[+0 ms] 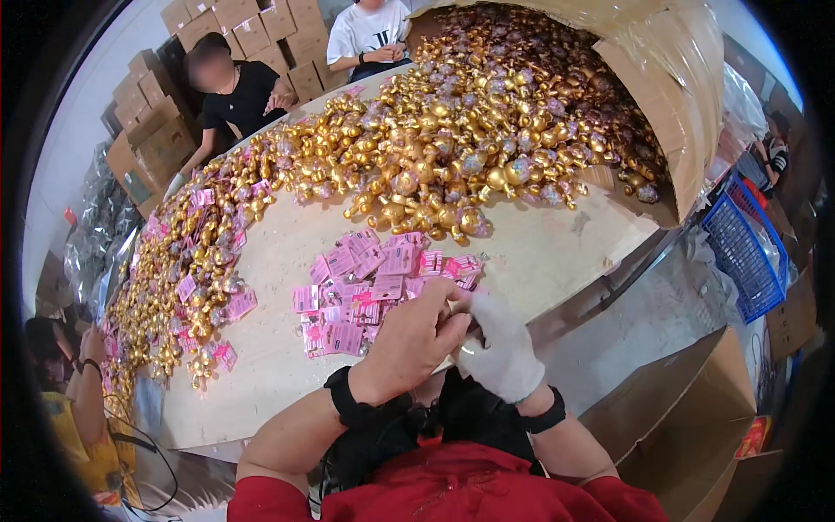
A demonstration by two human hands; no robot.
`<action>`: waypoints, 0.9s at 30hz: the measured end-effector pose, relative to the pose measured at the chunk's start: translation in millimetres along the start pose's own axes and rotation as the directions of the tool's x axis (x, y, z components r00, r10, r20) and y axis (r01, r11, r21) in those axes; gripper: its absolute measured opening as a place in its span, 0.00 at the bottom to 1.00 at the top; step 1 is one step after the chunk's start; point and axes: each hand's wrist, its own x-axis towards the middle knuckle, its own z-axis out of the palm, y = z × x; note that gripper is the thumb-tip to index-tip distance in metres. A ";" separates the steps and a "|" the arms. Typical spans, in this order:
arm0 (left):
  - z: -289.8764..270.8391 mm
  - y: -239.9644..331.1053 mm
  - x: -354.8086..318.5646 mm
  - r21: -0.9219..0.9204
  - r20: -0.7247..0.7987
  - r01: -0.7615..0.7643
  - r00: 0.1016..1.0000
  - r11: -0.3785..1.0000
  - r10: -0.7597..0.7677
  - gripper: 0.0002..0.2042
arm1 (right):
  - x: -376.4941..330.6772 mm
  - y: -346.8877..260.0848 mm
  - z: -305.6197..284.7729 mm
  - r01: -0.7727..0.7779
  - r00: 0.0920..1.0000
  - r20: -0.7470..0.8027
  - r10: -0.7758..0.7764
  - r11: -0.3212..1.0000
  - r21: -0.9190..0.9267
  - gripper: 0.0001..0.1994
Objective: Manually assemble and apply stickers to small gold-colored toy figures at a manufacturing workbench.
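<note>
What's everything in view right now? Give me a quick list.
Gold toys: too many to count, gold, heaped across the table's far side and down its left edge.
Pink tags: a loose pile, pink, mid-table just beyond the hands.
Table: one, pale, centre.
Big box: one, brown, tipped open at top right, spilling toys.
Stacked boxes: many, brown, top left.
Basket: one, blue, right.
Co-workers: at least three, seated around the table.
Left hand: bare, black wristband, at the near table edge.
Right hand: white glove, touching the left hand; what they pinch is unclear.
</note>
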 end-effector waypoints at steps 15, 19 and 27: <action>-9.0 -82.6 128.2 0.448 0.055 -0.241 0.969 0.861 0.243 0.17 | -18.8 34.9 -32.8 -0.162 0.974 -0.098 0.204 0.931 0.326 0.04; 16.6 -98.4 156.6 0.797 0.049 -0.233 0.944 0.557 0.325 0.25 | -23.9 36.8 -40.5 -0.232 0.943 -0.089 0.320 0.825 0.515 0.05; 23.2 -105.2 185.9 0.763 0.224 -0.324 0.944 0.559 0.241 0.24 | -17.3 52.1 -51.7 -0.226 0.948 -0.135 0.287 0.910 0.347 0.06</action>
